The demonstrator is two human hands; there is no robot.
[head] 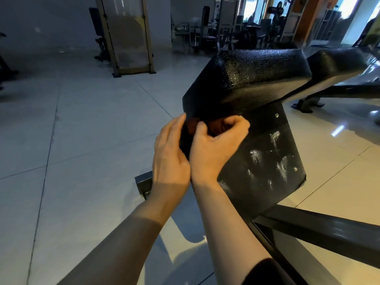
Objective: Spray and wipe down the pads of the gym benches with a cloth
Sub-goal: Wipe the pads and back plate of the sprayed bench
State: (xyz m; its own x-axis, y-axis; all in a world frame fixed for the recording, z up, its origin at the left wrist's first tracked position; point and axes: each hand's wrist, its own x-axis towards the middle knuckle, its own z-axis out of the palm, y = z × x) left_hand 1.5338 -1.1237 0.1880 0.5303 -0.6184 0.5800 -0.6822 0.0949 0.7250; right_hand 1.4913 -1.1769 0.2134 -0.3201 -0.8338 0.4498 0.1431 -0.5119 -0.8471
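Cloth (197, 128) bunched between both hands against upward-sloping pad (257, 79).

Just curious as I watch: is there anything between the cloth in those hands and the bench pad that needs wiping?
Nothing visible. Both the left hand and right hand bunch the dark reddish cloth right at the lower edge of the black pad.
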